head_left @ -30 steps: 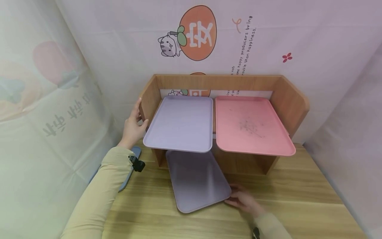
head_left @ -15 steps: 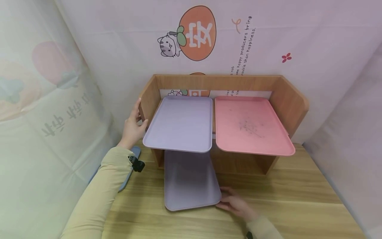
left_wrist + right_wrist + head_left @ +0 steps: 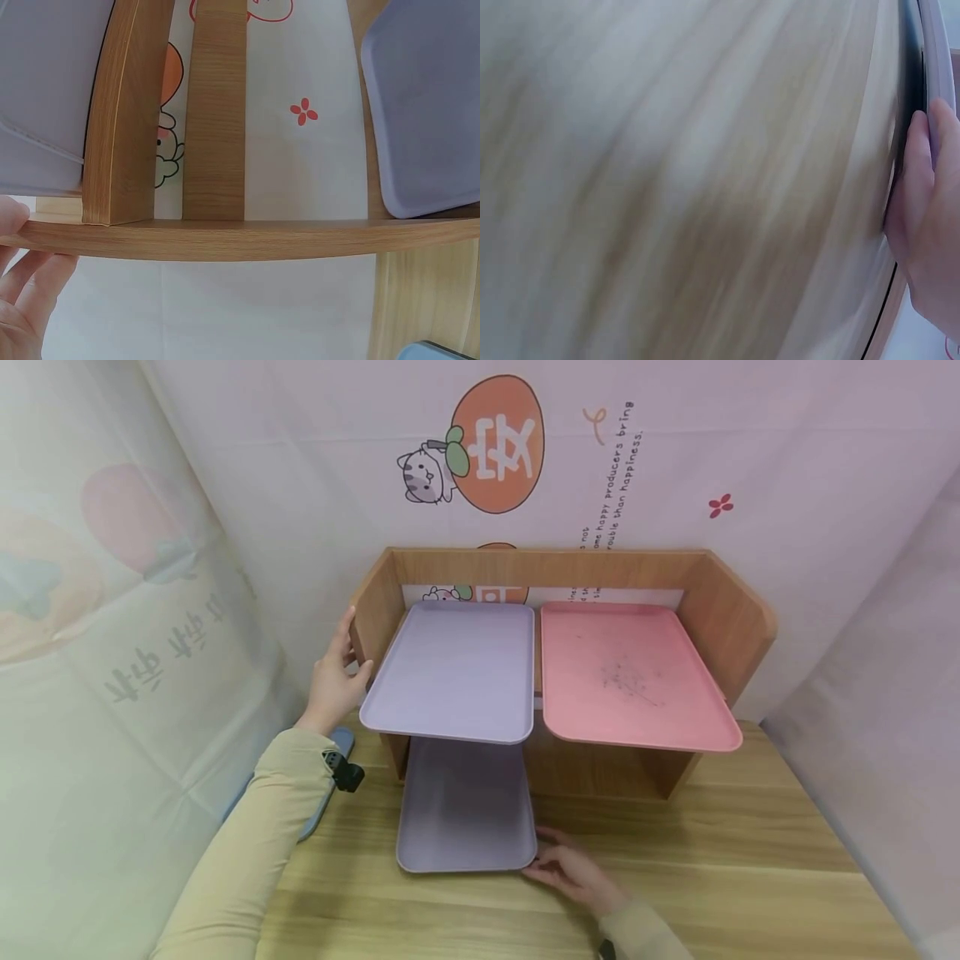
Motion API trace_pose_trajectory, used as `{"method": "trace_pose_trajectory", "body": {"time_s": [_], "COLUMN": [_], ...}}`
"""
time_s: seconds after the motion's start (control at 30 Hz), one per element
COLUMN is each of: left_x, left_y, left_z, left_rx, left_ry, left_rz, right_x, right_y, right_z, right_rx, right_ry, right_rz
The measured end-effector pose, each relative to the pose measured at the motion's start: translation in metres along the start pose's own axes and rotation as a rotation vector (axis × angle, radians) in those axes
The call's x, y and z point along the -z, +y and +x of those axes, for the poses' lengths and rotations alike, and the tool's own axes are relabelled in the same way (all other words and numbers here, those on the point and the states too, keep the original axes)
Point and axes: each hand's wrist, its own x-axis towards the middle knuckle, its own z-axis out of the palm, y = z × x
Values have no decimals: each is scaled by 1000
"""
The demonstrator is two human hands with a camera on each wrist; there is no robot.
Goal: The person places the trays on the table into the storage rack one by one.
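Note:
In the head view my left hand (image 3: 333, 687) holds the left side panel of a wooden shelf (image 3: 547, 567). The left wrist view has the thumb on one face of that panel and the fingers (image 3: 43, 289) on the other. My right hand (image 3: 573, 872) grips the front right corner of a lower purple tray (image 3: 465, 827), which lies partly inside the shelf's bottom left space; its rear is hidden. Above it, a lavender tray (image 3: 457, 672) rests on the upper level, beside a pink tray (image 3: 633, 677) with dark marks. The right wrist view catches the right fingers (image 3: 919, 154) at the tray's rim.
A blue flat object (image 3: 330, 781) lies on the wood-grain table (image 3: 750, 877), partly behind the left forearm. Printed white cloth (image 3: 300, 460) hangs behind the shelf and at both sides. Both upper trays jut out past the shelf's front.
My right hand has moved left and slightly in, turning the lower purple tray from slanted to nearly straight and pushing it farther under. The left hand and upper trays stay put.

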Motion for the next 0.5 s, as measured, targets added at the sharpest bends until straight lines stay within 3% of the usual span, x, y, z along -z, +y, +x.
{"method": "trace_pose_trajectory", "body": {"time_s": [0.23,0.5], "left_x": [0,1], "left_y": [0,1], "left_z": [0,-1], "left_rx": [-3,-10], "left_ry": [3,4], "left_rz": [-5,-2], "right_x": [1,-8], "right_y": [-2,-9], "right_z": [9,17], "right_rx": [26,-5], "right_ry": [-84,-94], "right_rz": [123,293]}}
